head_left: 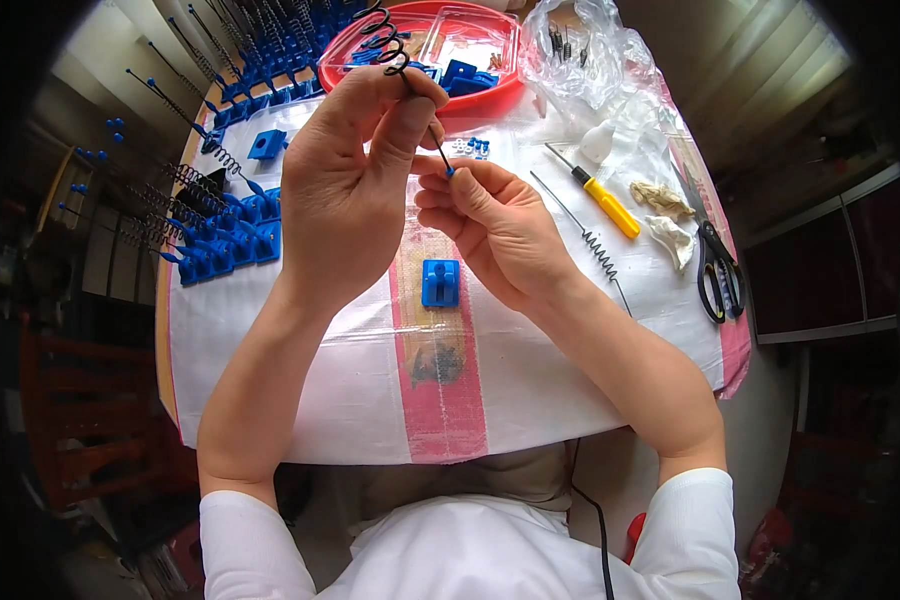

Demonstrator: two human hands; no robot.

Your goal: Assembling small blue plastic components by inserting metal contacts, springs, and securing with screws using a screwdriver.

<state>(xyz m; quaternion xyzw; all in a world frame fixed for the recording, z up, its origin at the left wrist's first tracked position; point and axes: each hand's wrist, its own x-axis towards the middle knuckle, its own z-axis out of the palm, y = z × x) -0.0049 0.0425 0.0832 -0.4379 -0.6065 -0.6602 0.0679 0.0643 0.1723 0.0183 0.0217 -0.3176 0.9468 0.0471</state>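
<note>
My left hand (355,170), raised over the table's middle, pinches a black coil spring (385,42) whose coils stick up above the fingers. A thin straight end runs down from it to my right hand (495,220). There the thumb and fingertips close on a small blue tip (450,171) at the wire's end. Whether that tip is pushed fully onto the wire, I cannot tell. Just below both hands a blue plastic block (440,283) with a raised clip sits alone on the white cloth. Several small blue and white pieces (470,147) lie beyond my right fingertips.
Rows of blue bases with upright springs (230,240) fill the left side. At the back stand a red basin (490,105) with blue parts and a clear plastic bag (590,50). A yellow screwdriver (610,207), a grey coiled wire (598,253) and black scissors (718,270) lie right.
</note>
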